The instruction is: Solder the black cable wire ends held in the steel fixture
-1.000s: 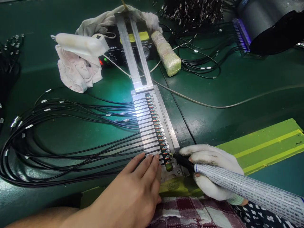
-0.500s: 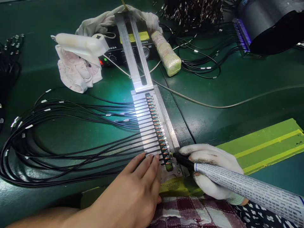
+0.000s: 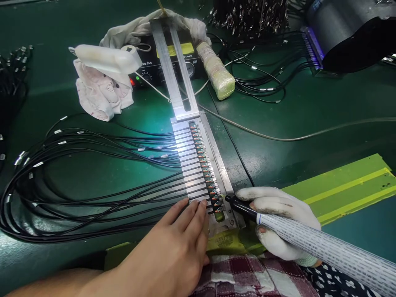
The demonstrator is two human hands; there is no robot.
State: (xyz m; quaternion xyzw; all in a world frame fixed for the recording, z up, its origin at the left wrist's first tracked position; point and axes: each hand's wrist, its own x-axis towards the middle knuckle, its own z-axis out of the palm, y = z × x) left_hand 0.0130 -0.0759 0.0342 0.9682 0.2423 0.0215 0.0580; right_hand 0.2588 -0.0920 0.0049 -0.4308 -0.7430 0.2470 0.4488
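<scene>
- Gloved right hand (image 3: 292, 205) and its pen-like tool (image 3: 309, 239) have shifted slightly on my feed since the earlier frame; my bare left hand (image 3: 182, 239) has barely changed place.
- Green tabletop (image 3: 278, 165) spreads under the work.
- Black cables (image 3: 74, 237) loop widely across its left side and run into the metal fixture (image 3: 215, 165).
- Yellow-green board (image 3: 349, 189) lies beyond my right hand.
- Black box (image 3: 154, 74) sits at the far side, partly hidden behind a slotted metal bar (image 3: 167, 66).
- That fixture slants away from me on the tabletop, its near end between my 2 hands.
- My left hand rests with fingers outstretched, side by side, over the lowest cables.
- My right hand is wrapped around the tool, just beside the fixture's right edge.
- Small wire ends (image 3: 206, 161) form a row along the fixture.
- The tool's thin tip (image 3: 223, 196) points at the nearer ones; I can't tell whether it touches.
</scene>
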